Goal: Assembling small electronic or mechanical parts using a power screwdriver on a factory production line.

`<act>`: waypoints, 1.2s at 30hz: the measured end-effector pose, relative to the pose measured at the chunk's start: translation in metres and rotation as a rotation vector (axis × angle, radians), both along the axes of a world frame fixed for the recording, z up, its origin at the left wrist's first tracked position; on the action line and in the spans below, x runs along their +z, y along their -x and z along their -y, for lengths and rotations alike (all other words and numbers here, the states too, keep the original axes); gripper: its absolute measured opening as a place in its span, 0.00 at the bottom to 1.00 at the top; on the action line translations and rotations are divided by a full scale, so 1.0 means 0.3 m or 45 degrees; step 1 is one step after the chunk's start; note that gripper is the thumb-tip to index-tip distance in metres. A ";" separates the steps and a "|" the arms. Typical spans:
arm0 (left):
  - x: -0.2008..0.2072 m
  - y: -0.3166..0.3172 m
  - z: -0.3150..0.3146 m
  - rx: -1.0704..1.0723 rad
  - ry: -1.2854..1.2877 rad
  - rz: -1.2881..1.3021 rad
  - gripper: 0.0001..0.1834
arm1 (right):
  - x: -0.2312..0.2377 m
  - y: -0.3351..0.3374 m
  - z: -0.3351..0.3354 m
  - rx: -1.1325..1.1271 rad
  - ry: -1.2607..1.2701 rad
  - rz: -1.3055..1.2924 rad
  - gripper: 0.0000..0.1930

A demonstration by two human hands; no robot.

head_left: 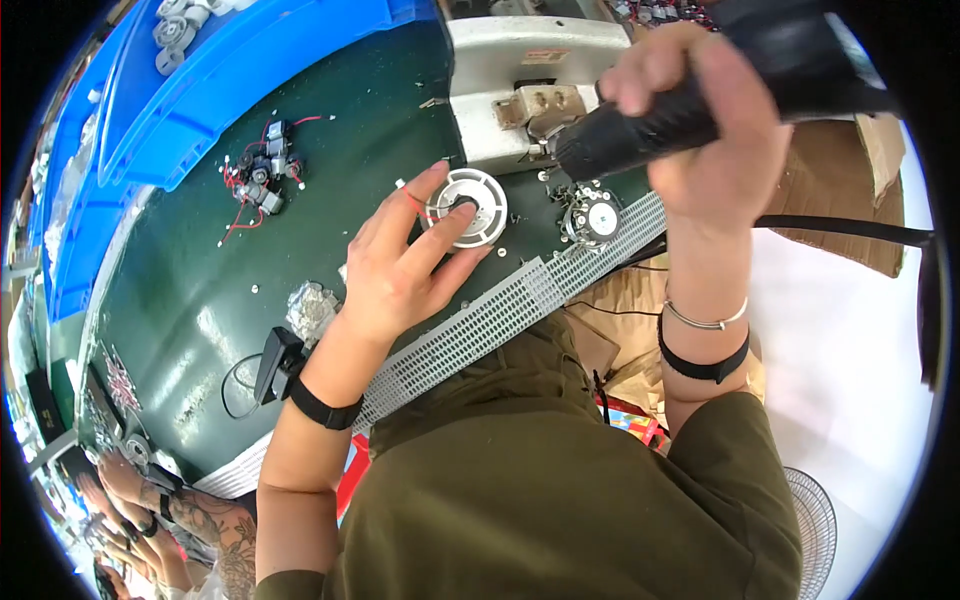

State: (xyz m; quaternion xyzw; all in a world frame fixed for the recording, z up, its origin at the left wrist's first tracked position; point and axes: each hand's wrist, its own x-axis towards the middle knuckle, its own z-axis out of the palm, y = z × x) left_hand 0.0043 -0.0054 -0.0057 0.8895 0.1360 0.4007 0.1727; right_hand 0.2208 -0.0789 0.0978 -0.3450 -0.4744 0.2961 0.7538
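My left hand (400,260) holds a white round plastic part (493,226) with spokes like a small wheel, down on the green work surface (330,200). One fingertip presses a small dark piece at its middle, and red and black wires run out under the fingers. My right hand (705,130) is raised to the right, its fingers wrapped round a thick black handheld power tool (630,140). That tool's narrower end points down and left; no bit can be made out. Below it sits a round metal piece (603,220) with a white disc and many small screws clinging around it.
Small motors with red wires (262,172) lie in a heap at left. Blue bins (150,110) with white parts stand beyond. A pale metal machine (545,60) is at the back; a bag of small parts (312,308) lies near my left wrist. Another person's tattooed arm (205,515) reaches in at lower left.
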 end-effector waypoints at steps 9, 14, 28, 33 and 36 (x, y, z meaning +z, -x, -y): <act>-0.003 0.008 0.001 -0.003 0.046 0.035 0.19 | 0.121 0.223 -0.065 0.048 0.103 -0.154 0.29; -0.002 0.002 0.002 -0.001 0.054 0.042 0.19 | 0.110 0.236 -0.074 0.065 0.123 -0.123 0.28; -0.016 0.001 -0.006 -0.019 0.023 0.091 0.19 | 0.078 0.224 -0.084 0.037 0.154 -0.040 0.28; -0.014 0.002 -0.005 -0.014 0.037 0.082 0.18 | 0.070 0.226 -0.084 0.020 0.157 -0.008 0.27; -0.014 0.001 -0.003 -0.011 0.042 0.079 0.18 | 0.068 0.226 -0.080 0.012 0.156 0.011 0.27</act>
